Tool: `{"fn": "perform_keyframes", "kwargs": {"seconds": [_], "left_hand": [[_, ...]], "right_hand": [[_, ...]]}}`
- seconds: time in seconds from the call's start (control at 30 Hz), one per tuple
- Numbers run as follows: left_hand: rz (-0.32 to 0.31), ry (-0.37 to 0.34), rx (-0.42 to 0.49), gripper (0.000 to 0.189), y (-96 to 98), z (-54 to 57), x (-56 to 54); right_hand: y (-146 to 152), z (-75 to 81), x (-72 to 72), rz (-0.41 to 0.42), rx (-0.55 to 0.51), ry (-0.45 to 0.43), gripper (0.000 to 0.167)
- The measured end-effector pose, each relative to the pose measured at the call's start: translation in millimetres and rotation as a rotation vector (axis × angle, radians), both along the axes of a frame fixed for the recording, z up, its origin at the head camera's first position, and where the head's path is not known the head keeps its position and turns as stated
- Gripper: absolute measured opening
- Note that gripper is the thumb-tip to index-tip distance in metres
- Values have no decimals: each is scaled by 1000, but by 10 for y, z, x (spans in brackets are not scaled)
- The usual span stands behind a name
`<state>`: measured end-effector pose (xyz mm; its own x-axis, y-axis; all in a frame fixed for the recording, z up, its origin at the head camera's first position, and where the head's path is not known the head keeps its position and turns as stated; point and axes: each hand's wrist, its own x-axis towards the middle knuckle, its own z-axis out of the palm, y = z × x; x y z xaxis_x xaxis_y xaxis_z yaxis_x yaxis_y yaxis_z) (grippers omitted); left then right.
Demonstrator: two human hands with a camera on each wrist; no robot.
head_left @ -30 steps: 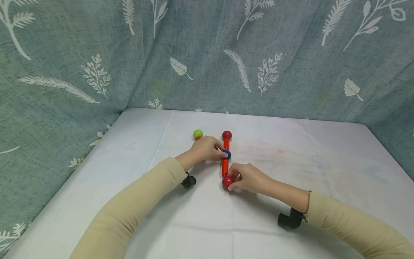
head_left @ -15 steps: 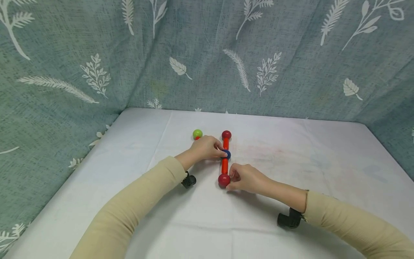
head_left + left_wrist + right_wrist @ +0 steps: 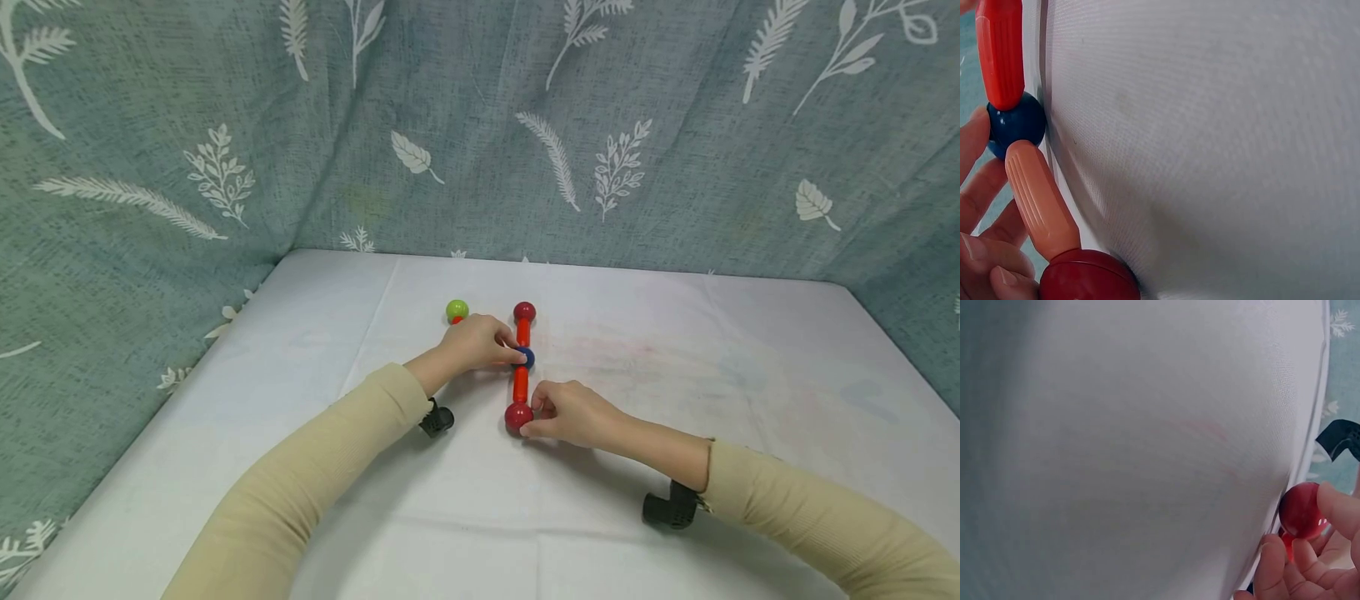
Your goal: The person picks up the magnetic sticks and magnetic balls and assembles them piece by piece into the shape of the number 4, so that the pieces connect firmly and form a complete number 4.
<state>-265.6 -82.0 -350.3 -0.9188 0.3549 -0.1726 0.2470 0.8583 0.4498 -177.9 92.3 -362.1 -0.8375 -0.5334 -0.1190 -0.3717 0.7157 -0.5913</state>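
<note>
A straight chain of toy balls and rods lies on the white cloth. It runs from a far red ball through a red rod, a blue ball and a second rod to a near red ball. My left hand pinches the blue ball in the middle. With thumb and fingers, my right hand holds the near red ball from its right side; the right wrist view has the thumb against that ball. The near rod meets both neighbouring balls.
Left of the chain, a lime green ball joins a red rod mostly hidden behind my left hand. White cloth covers the table, with a leaf-patterned curtain behind. Black wrist cameras hang under both forearms.
My right hand has moved the near red ball slightly left and away from me, against the near rod's end. The gap between them has closed. My left hand stays on the blue ball.
</note>
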Motion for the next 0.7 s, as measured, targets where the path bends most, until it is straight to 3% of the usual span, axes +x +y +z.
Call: {"fn": "perform_keyframes", "kwargs": {"seconds": [0.43,0.7], "left_hand": [[9,14,5,25,-31,-22,41],[21,108,102,30,-117,44,93]], "right_hand": [[-65,14,-12,-26,47,-18,28],[52,61,-66,-13,24,-15,30]]}}
